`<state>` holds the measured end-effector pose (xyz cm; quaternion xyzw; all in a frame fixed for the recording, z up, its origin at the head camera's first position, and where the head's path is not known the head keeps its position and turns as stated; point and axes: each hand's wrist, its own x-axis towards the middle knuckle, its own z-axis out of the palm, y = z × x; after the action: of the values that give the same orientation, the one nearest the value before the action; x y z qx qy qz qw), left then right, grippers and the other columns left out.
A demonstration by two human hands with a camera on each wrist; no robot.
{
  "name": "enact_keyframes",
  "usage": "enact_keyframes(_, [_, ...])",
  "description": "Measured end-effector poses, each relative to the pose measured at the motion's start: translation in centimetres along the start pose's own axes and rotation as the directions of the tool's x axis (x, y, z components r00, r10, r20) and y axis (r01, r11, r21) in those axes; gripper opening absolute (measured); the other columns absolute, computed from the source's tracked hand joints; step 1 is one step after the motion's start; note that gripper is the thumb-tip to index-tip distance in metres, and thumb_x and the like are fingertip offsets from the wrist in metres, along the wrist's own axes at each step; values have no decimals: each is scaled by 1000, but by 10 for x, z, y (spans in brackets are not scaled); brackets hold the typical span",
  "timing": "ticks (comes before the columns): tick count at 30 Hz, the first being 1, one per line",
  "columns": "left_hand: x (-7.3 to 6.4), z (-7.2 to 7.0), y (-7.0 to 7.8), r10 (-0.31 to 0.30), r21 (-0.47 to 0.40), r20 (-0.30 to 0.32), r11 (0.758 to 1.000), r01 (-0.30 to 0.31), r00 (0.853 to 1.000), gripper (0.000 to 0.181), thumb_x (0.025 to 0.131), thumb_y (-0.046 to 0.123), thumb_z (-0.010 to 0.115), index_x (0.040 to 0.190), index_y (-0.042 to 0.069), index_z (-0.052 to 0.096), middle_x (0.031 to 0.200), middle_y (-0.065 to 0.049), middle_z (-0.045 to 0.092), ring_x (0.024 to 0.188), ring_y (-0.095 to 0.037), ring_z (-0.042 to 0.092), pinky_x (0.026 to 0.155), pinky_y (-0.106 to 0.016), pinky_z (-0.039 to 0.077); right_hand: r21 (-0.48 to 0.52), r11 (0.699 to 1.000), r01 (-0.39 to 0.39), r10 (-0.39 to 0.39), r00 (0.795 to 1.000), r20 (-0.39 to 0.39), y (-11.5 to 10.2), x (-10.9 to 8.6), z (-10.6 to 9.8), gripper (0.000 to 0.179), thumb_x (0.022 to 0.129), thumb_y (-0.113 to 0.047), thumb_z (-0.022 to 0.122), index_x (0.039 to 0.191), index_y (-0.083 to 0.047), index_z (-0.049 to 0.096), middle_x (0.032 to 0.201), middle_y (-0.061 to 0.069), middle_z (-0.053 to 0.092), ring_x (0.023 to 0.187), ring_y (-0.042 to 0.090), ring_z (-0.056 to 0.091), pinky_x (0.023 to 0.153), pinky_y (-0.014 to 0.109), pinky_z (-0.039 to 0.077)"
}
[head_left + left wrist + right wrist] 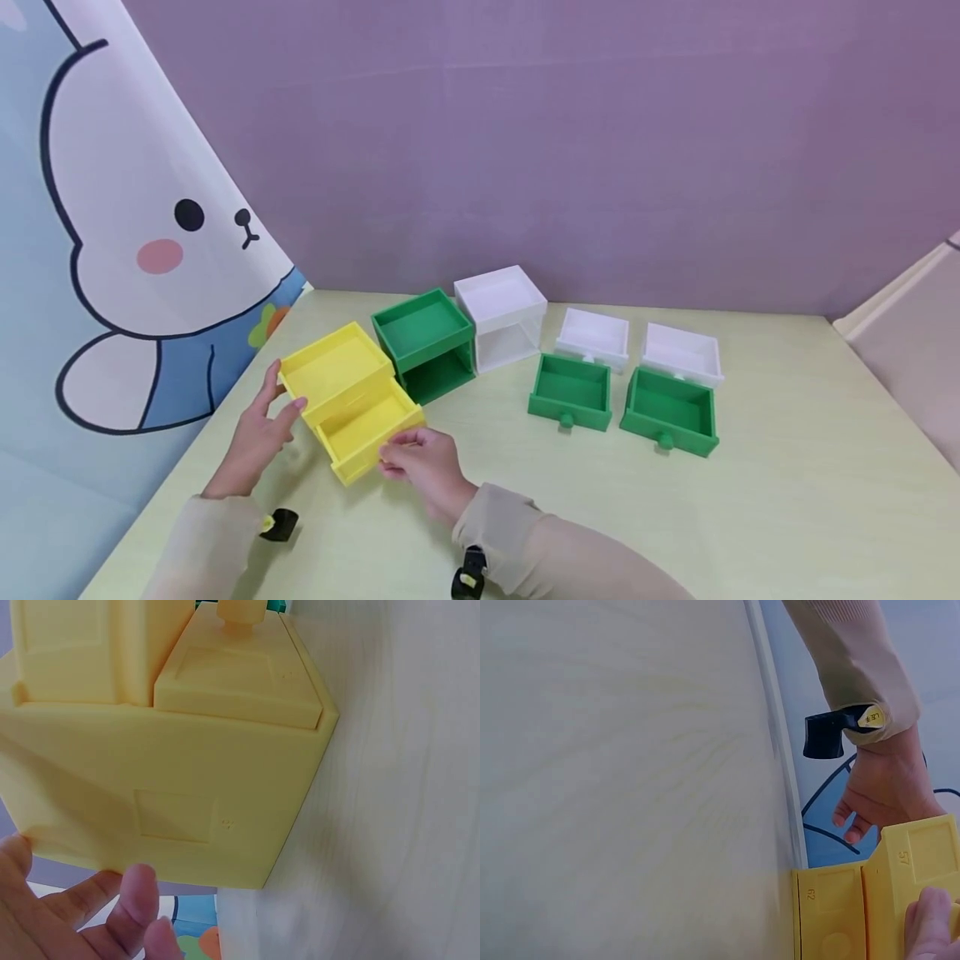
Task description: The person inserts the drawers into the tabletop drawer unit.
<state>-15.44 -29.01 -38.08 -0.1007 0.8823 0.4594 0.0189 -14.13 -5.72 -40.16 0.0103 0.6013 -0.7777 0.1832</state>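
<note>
A yellow two-drawer cabinet stands on the table at left. Its upper yellow drawer is pulled partly out, while the lower drawer sits flush in the right wrist view. At the front of the upper drawer, my right hand pinches with curled fingers, which hide its knob. My left hand rests its extended fingers against the cabinet's left side and rear edge. The left wrist view shows those fingers at the edge of the yellow side wall.
A green cabinet shell stands right beside the yellow one, then a white cabinet shell. Farther right lie two green drawers and two white drawers. A purple backdrop closes off the table's back; a rabbit-print cloth borders the left.
</note>
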Motion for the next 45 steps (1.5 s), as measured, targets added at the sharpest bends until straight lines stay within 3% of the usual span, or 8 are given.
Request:
enact_keyframes(8, [0,2,3,-5,-25,4,1000,5,1000,77,101,42,42,152,27,-13,151,-29,18,82,-28,50,74,-33,46,25,1000,8,-9,1000,9,3,6,3,15,86,-2,69,97,7,63,82,9,67,74,16,67,74,32,55])
enact_keyframes(14, [0,2,4,-7,-19,-1,1000,7,1000,76,101,41,42,152,27,-13,150,-29,18,77,-26,49,72,-32,46,67,998,-4,3,1000,25,7,7,1,16,83,4,68,98,6,62,80,10,69,72,15,67,73,31,55])
enact_keyframes(24, [-1,2,5,-9,-26,-3,1000,9,1000,76,101,41,42,152,27,-13,150,-29,18,76,-26,49,72,-31,46,144,990,-6,2,1000,25,10,0,0,23,81,10,66,104,6,62,85,24,69,69,16,67,69,30,55])
enact_keyframes(36, [1,3,5,-19,-26,-6,999,19,1000,76,101,40,42,152,27,-13,150,-29,17,75,-27,50,72,-31,46,176,984,-9,6,1000,14,12,1,3,21,81,10,66,102,6,63,80,16,70,68,14,67,69,28,55])
enact_keyframes(45, [-2,1,1,-25,-38,1,999,25,1000,77,101,44,42,152,29,-14,150,-28,17,76,-27,49,72,-31,46,143,990,-5,4,1000,4,11,7,6,22,82,7,67,104,6,63,78,11,70,70,15,67,72,31,55])
